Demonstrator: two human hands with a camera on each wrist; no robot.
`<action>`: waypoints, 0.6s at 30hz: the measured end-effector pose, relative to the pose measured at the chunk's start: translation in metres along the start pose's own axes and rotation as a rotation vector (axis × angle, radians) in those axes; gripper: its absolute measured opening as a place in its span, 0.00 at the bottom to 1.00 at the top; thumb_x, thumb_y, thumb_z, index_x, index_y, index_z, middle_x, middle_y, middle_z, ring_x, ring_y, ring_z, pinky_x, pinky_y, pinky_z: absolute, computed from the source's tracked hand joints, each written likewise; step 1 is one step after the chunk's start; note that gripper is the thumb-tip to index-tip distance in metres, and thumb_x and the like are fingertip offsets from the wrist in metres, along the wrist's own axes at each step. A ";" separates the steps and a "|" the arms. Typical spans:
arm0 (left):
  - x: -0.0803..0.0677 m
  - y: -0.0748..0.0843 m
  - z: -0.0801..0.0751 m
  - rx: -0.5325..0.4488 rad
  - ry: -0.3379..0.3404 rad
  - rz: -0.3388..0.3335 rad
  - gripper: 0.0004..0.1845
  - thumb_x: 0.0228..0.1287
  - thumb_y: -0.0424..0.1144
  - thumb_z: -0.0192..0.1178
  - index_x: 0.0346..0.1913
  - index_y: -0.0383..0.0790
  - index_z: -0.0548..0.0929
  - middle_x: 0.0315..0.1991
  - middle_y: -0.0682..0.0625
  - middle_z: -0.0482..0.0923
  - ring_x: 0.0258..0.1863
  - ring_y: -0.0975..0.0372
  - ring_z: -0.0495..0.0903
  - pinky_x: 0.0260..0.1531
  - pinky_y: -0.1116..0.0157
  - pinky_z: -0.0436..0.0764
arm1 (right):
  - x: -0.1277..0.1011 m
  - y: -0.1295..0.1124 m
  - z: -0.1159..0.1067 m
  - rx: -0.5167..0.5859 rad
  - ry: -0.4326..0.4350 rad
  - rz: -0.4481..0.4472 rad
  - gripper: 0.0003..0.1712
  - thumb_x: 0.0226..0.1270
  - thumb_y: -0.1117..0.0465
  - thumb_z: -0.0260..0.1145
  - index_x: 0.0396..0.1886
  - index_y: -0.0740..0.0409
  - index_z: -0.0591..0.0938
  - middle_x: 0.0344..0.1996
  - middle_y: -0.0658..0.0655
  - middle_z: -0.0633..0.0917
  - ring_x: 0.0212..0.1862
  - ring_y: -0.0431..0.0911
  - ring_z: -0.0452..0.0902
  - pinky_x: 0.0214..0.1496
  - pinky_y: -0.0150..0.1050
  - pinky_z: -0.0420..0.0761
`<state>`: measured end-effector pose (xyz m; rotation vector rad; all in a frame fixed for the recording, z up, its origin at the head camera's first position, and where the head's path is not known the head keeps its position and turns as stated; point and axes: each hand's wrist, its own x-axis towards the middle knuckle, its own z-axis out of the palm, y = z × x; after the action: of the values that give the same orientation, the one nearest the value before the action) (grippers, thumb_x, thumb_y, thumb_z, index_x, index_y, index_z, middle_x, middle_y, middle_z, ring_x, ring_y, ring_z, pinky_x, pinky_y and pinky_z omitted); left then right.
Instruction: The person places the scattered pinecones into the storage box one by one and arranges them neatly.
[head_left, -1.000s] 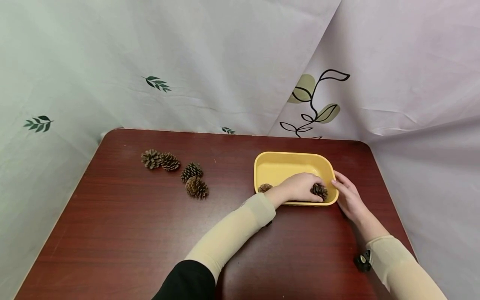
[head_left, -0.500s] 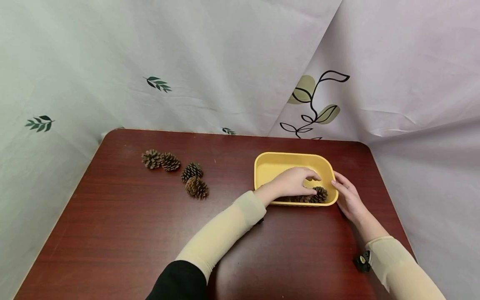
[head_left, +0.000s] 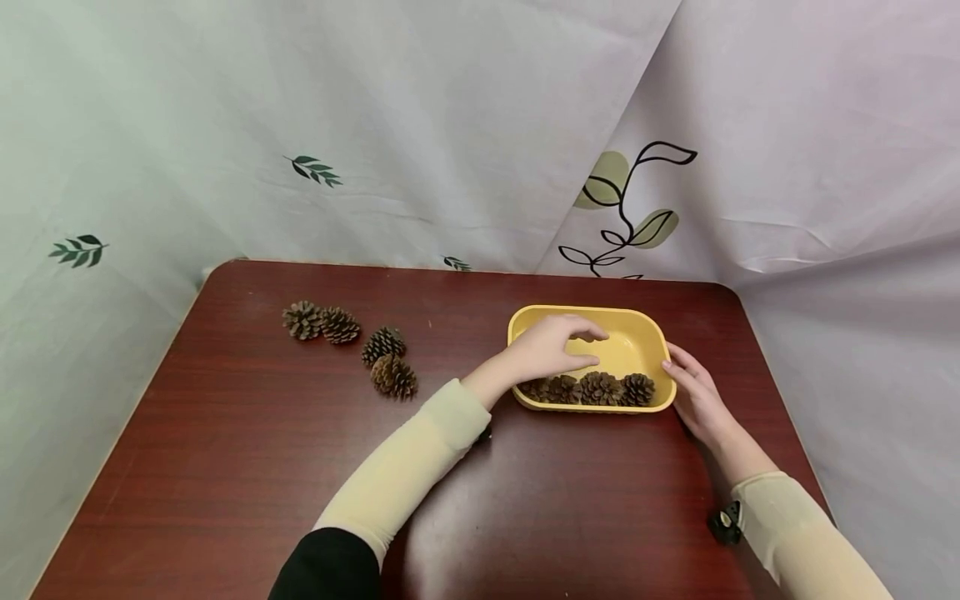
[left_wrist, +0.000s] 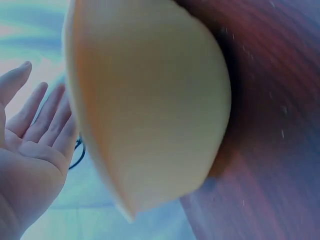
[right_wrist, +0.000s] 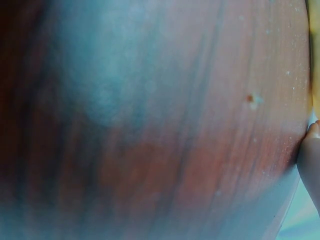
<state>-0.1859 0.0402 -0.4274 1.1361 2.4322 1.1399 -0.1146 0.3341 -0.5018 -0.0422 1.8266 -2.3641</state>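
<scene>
- Over the yellow tray, our left hand hovers, fingers loose, holding nothing.
- Our right hand rests flat-fingered against its rim beside the pine cones.

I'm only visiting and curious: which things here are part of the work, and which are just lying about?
In the work:
yellow tub, steadied by the right hand
pine cones in the tub
four pine cones on the table
left hand, empty above the tub

Just there:
leaf-printed cloth backdrop
wooden table
</scene>
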 end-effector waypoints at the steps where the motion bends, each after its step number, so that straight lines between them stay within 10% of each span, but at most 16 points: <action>1: -0.003 -0.001 -0.003 0.001 0.012 0.006 0.21 0.72 0.40 0.70 0.64 0.40 0.85 0.63 0.49 0.86 0.64 0.59 0.84 0.69 0.69 0.79 | 0.000 0.000 0.000 0.003 -0.001 0.000 0.23 0.86 0.68 0.47 0.62 0.42 0.82 0.51 0.42 0.89 0.50 0.34 0.86 0.51 0.27 0.85; 18: -0.053 -0.019 -0.053 -0.020 0.106 -0.034 0.19 0.72 0.38 0.70 0.62 0.40 0.86 0.60 0.48 0.88 0.57 0.58 0.88 0.63 0.61 0.84 | 0.001 0.001 -0.002 0.005 -0.023 -0.002 0.22 0.86 0.68 0.47 0.63 0.44 0.81 0.53 0.43 0.89 0.51 0.34 0.86 0.52 0.27 0.86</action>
<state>-0.1860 -0.0355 -0.4117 1.0492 2.5022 1.2416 -0.1153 0.3360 -0.5037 -0.0709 1.8107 -2.3595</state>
